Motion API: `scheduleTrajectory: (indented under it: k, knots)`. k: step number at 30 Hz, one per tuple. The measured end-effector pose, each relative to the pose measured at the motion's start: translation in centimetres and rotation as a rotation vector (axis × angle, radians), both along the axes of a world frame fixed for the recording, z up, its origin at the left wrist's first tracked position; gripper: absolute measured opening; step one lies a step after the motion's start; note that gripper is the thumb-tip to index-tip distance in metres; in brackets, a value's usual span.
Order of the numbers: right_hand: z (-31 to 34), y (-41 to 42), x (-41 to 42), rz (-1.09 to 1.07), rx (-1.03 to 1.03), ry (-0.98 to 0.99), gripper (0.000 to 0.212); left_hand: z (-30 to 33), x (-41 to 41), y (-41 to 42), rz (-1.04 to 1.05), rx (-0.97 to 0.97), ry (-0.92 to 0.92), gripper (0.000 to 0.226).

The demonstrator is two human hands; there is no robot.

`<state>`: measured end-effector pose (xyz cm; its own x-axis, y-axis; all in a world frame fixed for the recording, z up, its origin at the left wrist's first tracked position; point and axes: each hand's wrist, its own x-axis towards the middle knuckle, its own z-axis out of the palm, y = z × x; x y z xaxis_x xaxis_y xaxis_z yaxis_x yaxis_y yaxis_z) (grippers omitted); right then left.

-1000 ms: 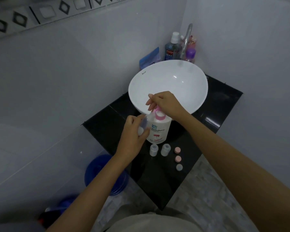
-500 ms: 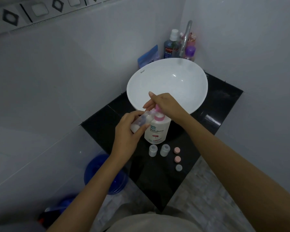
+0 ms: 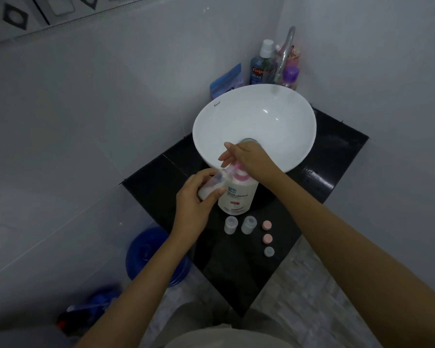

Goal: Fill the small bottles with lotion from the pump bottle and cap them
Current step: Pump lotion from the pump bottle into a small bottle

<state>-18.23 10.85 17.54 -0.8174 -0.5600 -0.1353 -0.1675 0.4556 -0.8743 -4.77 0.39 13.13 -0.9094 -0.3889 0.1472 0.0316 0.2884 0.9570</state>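
White lotion part-fills the small clear bottle (image 3: 212, 185) gripped tilted in the left hand (image 3: 195, 199), mouth at the pink spout of the pump bottle (image 3: 236, 194) at frame centre. Right hand (image 3: 246, 158), fingers fairly straight, presses the pump. Two open bottles (image 3: 230, 224) and three caps (image 3: 267, 238) stand below on the black counter (image 3: 236, 272).

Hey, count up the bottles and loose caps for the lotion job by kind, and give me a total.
Pump bottle: 1
Small bottles: 3, one held in the left hand, two standing on the counter
Pink caps: 2
Grey cap: 1
Total: 7
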Motion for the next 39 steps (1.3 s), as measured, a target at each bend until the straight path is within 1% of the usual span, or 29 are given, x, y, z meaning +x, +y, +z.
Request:
scheduleTrajectory:
  k: [2,5,8,11,14,17,20,26,32,39]
  knots:
    - [1.0,0.1,-0.1,0.014,-0.054,-0.021,0.047,0.5,-0.2,-0.2,0.009,-0.002,0.02,0.035]
    - [0.9,0.0,0.1,0.012,-0.045,-0.054,0.052,0.9,-0.3,-0.5,0.011,0.014,0.03,0.034]
    - [-0.3,-0.3,0.1,-0.068,-0.097,-0.014,0.05,0.6,-0.3,-0.7,0.004,0.033,0.017,0.034]
    - [-1.7,-0.4,0.1,-0.095,-0.061,0.02,0.049,0.1,-0.3,-0.7,-0.008,0.031,-0.001,0.034]
    - [-2.1,-0.4,0.3,-0.087,-0.049,0.003,0.049,-0.2,-0.2,-0.6,-0.008,0.044,-0.027,0.034]
    - [-1.1,-0.4,0.0,-0.064,-0.119,-0.034,0.05,0.1,-0.2,-0.8,-0.026,0.088,-0.01,0.034]
    - [-0.7,-0.5,-0.2,-0.091,-0.165,-0.021,0.049,0.3,-0.4,-1.0,-0.027,0.098,0.0,0.034]
    - [-2.3,-0.7,0.3,-0.12,-0.082,-0.013,0.046,-0.1,-0.2,-0.9,-0.039,0.127,-0.052,0.035]
    - [-1.0,-0.7,-0.3,-0.108,-0.145,-0.024,0.048,0.4,-0.6,-1.2,-0.033,0.157,-0.05,0.037]
    - [-3.0,-0.9,0.2,-0.174,-0.12,-0.011,0.046,-0.4,-0.5,-1.3,-0.067,0.169,-0.074,0.035]
